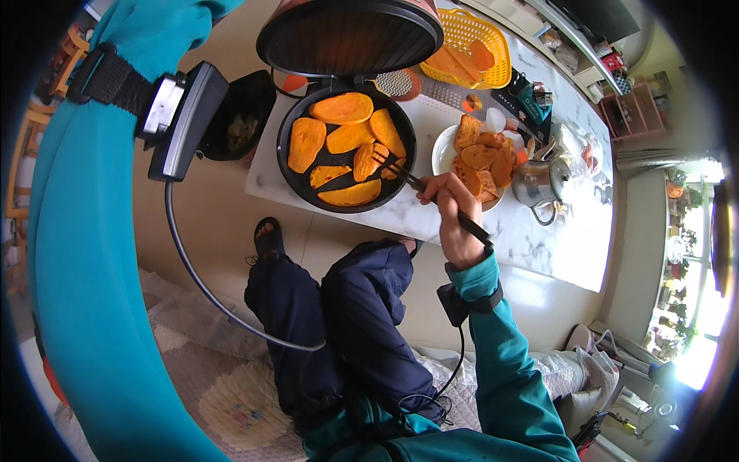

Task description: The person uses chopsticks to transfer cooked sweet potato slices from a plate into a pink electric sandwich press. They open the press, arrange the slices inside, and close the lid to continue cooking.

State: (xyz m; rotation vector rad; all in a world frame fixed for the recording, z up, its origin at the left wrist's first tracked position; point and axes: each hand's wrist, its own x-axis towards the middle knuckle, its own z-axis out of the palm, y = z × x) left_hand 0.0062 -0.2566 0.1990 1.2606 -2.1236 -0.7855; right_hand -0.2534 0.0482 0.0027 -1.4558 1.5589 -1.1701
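Note:
My right hand (456, 216) grips the dark handle of a cooking fork (409, 178). Its tines touch an orange slice (365, 164), which looks like sweet potato or pumpkin, in the round black pan of an electric griddle (281, 151). Several more orange slices (306, 144) lie around it. The ribbed griddle lid (349, 40) stands raised behind the pan. My left hand is out of view; only its raised teal sleeve shows at the upper left. Browned slices (478, 157) are heaped on a white plate (441, 151) right of the pan.
A yellow plastic basket (501, 49) with pale orange slices stands at the back of the marble-patterned table (519, 248). A metal pitcher (537, 182) is beside the plate, near plastic bags (577, 144). Left of the table sits a black bin (236, 115). Cables hang from both wrist devices.

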